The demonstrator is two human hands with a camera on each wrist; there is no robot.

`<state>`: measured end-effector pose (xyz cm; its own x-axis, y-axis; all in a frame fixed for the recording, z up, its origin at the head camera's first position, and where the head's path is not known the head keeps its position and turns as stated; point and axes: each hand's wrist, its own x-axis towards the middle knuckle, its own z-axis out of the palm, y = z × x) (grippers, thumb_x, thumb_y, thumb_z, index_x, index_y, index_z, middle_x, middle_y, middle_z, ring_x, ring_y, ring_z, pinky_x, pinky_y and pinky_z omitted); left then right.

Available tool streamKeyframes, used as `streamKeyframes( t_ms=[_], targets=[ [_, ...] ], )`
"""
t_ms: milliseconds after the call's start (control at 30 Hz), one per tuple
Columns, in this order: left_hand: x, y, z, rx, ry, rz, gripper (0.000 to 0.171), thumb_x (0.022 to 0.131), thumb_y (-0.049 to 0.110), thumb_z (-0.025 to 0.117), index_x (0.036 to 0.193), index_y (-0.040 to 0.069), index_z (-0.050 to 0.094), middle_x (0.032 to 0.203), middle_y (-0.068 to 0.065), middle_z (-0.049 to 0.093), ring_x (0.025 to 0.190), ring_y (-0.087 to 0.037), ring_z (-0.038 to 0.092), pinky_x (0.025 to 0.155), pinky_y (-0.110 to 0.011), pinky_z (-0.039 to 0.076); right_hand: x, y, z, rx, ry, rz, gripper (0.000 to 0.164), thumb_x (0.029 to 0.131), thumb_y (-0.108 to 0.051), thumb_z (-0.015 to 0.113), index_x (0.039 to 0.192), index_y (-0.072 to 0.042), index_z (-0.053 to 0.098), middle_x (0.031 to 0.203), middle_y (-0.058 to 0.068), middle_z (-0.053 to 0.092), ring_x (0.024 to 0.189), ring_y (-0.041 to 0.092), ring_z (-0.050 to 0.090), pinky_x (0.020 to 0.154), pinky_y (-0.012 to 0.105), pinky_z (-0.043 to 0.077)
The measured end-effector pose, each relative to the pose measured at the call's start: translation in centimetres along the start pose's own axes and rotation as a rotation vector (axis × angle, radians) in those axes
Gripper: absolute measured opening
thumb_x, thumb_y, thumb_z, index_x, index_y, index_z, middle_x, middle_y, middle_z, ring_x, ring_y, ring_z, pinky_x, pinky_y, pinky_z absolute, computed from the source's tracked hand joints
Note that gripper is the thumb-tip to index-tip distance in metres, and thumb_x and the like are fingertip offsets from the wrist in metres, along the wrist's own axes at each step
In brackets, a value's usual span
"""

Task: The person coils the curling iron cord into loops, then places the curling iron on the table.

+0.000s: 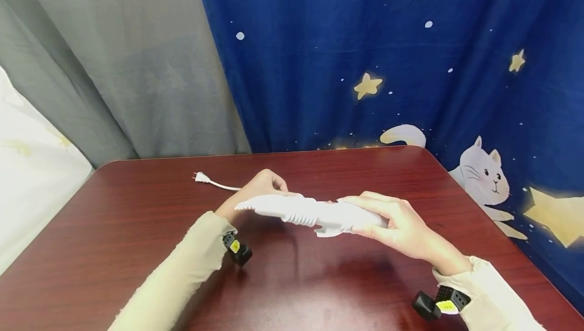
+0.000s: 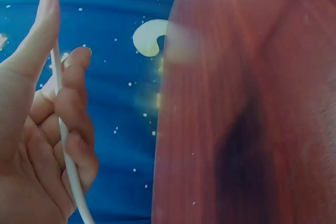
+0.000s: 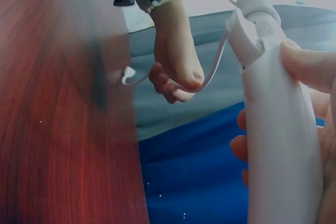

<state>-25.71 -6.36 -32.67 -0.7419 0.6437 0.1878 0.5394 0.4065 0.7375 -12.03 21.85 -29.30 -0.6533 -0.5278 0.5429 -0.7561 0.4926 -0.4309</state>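
Observation:
A white corded appliance (image 1: 303,212) is held over the table, lying roughly level across the head view. It has a long smooth body, a ribbed collar (image 3: 260,6) and a lever-like flap (image 3: 244,38). My right hand (image 1: 399,222) grips its wide right end, thumb on the near side. Beyond the appliance's other end, my left hand (image 1: 262,189) holds the white cord (image 2: 71,161), which passes between thumb and curled fingers. The appliance hides part of that hand in the head view. Past the left hand, the cord ends in a white two-prong plug (image 1: 201,177).
The table (image 1: 114,229) has a dark red wood-grain top with rounded far corners. Behind it hang a grey curtain (image 1: 150,57) and a blue one with stars (image 1: 310,67). White cloth (image 1: 27,169) borders the left side. Each wrist wears a small black camera (image 1: 237,250).

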Motion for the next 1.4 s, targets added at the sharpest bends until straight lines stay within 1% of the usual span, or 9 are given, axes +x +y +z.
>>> streamKeyframes(
  t_ms=[33,100,300,433,567,667,967,1267,1400],
  targets=[
    [0.1,0.2,-0.1,0.018,0.001,-0.055,0.026,0.073,0.027,0.074,0.055,0.01,0.064,0.048,0.007,0.053,0.053,-0.008,0.046,0.046,-0.023,0.037,0.0,-0.1,0.0,-0.004,-0.009,-0.013,0.046,0.079,-0.016,0.071,0.123,-0.023,0.058,0.096,-0.016,0.058,0.077,0.002,0.051,0.064,0.018,0.04],
    [0.1,0.4,-0.4,0.019,-0.005,-0.081,0.031,0.07,0.037,0.078,0.056,0.013,0.065,0.05,0.004,0.055,0.054,-0.009,0.046,0.046,-0.025,0.037,0.0,-0.1,0.1,-0.011,-0.023,-0.035,0.046,0.079,-0.017,0.071,0.124,-0.024,0.058,0.095,-0.017,0.057,0.076,0.002,0.052,0.063,0.018,0.041],
    [0.4,0.5,-1.7,-0.106,-0.114,0.02,0.015,0.081,0.015,0.071,0.084,0.0,0.07,0.071,-0.004,0.065,0.063,-0.012,0.053,0.056,-0.028,0.046,-0.3,-0.1,0.3,-0.043,-0.09,-0.063,0.045,0.079,-0.023,0.07,0.123,-0.026,0.058,0.096,-0.018,0.057,0.075,-0.001,0.051,0.06,0.017,0.041],
    [0.4,1.0,-2.7,-0.109,-0.154,0.056,0.01,0.084,0.007,0.066,0.09,0.0,0.07,0.075,-0.004,0.066,0.06,-0.018,0.057,0.058,-0.04,0.051,-0.3,-0.1,0.4,-0.113,-0.136,-0.079,0.044,0.08,-0.031,0.069,0.122,-0.03,0.058,0.096,-0.019,0.056,0.074,-0.004,0.05,0.057,0.013,0.038],
    [0.0,1.7,-3.2,0.033,-0.083,0.031,0.019,0.081,0.027,0.071,0.07,0.011,0.069,0.055,0.003,0.054,0.049,-0.01,0.044,0.048,-0.03,0.044,-0.4,-0.1,0.6,-0.14,-0.166,-0.099,0.043,0.08,-0.035,0.068,0.121,-0.029,0.059,0.096,-0.018,0.057,0.073,-0.004,0.05,0.056,0.012,0.036],
    [-0.3,2.1,-3.6,0.098,-0.041,0.015,0.027,0.076,0.033,0.075,0.062,0.011,0.067,0.05,0.007,0.046,0.049,-0.007,0.037,0.046,-0.024,0.031,-0.3,-0.2,0.9,-0.139,-0.19,-0.122,0.042,0.081,-0.036,0.068,0.121,-0.027,0.059,0.095,-0.017,0.057,0.072,-0.003,0.049,0.056,0.011,0.035],
    [-0.5,4.6,-4.4,0.041,-0.071,0.084,0.009,0.084,0.013,0.066,0.085,0.007,0.073,0.079,0.0,0.068,0.073,-0.013,0.055,0.068,-0.03,0.047,0.1,-0.2,1.7,-0.281,-0.277,-0.095,0.038,0.084,-0.046,0.062,0.118,-0.03,0.061,0.087,-0.019,0.053,0.064,-0.004,0.045,0.053,0.012,0.034],
    [-1.3,8.0,-4.9,0.023,0.021,0.018,0.009,0.08,0.017,0.07,0.082,0.009,0.074,0.072,0.001,0.068,0.069,-0.015,0.055,0.063,-0.032,0.046,0.2,0.1,2.3,-0.371,-0.25,-0.064,0.041,0.081,-0.046,0.064,0.117,-0.027,0.062,0.088,-0.015,0.055,0.063,-0.002,0.048,0.051,0.018,0.037],
    [-1.8,9.3,-4.9,0.029,0.019,0.007,0.008,0.08,0.016,0.069,0.081,0.01,0.075,0.074,0.001,0.068,0.072,-0.014,0.058,0.065,-0.032,0.047,0.3,0.2,2.4,-0.421,-0.232,-0.056,0.041,0.082,-0.048,0.063,0.117,-0.027,0.062,0.088,-0.013,0.056,0.062,0.0,0.048,0.049,0.02,0.037]
  ],
)
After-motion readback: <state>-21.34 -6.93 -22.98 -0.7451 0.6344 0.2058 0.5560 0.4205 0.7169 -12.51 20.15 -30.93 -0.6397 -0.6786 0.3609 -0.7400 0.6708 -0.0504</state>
